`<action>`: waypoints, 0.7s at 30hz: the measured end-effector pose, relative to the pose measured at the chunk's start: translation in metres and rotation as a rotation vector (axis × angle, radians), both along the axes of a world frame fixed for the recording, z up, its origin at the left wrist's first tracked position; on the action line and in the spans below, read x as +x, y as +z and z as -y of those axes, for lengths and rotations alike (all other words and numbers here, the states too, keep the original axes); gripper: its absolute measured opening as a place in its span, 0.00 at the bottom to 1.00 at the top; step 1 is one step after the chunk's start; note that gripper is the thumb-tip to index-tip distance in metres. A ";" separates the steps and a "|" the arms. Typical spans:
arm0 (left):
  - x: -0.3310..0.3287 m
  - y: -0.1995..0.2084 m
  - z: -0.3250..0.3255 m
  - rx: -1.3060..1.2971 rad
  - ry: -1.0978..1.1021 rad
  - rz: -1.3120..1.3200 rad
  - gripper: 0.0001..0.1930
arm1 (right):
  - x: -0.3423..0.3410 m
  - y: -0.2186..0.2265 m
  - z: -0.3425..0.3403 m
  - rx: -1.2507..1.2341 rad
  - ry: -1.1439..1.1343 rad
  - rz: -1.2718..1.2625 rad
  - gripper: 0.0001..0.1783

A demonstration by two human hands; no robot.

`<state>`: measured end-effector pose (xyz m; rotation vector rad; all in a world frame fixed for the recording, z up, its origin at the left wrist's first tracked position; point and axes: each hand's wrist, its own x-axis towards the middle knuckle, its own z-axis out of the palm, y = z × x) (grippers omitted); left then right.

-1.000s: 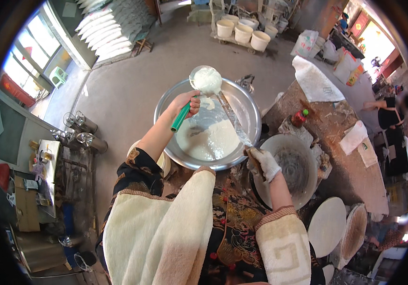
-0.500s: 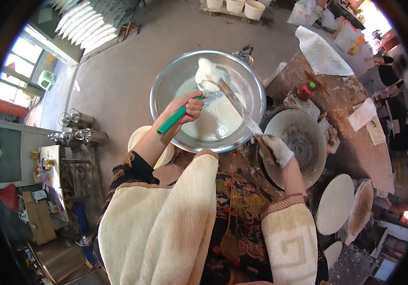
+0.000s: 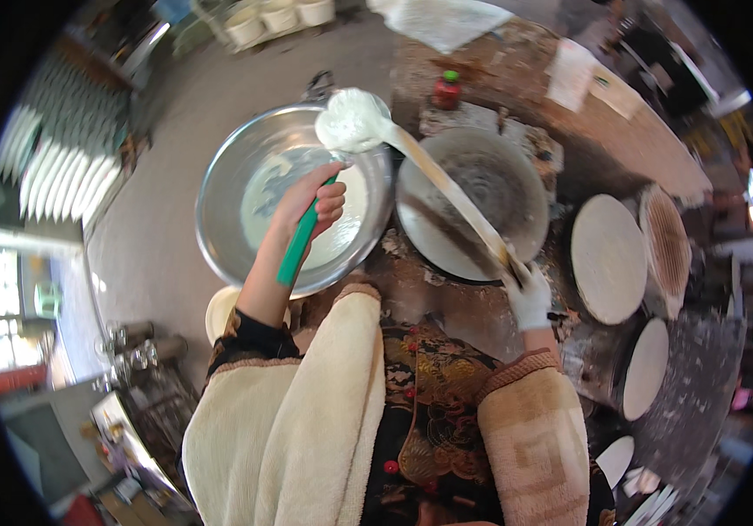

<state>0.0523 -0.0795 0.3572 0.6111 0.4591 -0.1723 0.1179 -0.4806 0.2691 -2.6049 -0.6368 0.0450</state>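
- Swung to the right since half a second ago, the white-coated ladle [image 3: 352, 121] now hangs over the far rim of the steel basin [image 3: 219, 210], toward the dark round griddle [image 3: 516, 202]; earlier it sat above the middle of the basin's batter.
- Left hand [image 3: 311, 203] is wrapped in a closed fist around the ladle's green handle [image 3: 297, 250], just as it gripped the handle before; the forearm has shifted with it and now crosses the basin's near rim.
- Right hand [image 3: 530, 298], covered in a white glove or coating, is closed around the near end of a long pale wooden stick [image 3: 451, 197], which slants across the griddle up to the ladle's bowl, where the two meet. Earlier the stick lay across the basin; now it lies over the griddle.
- White batter [image 3: 341, 228] pools at the bottom of the basin, partly hidden by the left hand.
- Griddle sits just right of the basin, the two rims almost touching, on a rough brown work surface [image 3: 604, 131].
- Camera view has also shifted right, bringing into sight pale round flatbreads [image 3: 608, 259] stacked right of the griddle and a small red bottle with a green cap [image 3: 446, 90] beyond it.
- Person wears cream sleeves [image 3: 306, 421] over a dark patterned garment.
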 end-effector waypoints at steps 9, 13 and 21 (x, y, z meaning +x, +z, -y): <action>0.080 -0.032 0.160 -0.211 -0.541 0.123 0.15 | -0.077 -0.051 0.084 1.366 -0.724 -1.082 0.16; 0.114 -0.098 0.207 -0.192 -0.579 -0.123 0.25 | -0.065 -0.050 0.055 1.443 -0.744 -1.183 0.19; 0.177 -0.134 0.257 0.522 -0.375 -0.003 0.11 | -0.045 -0.077 0.059 1.133 -0.896 -0.917 0.16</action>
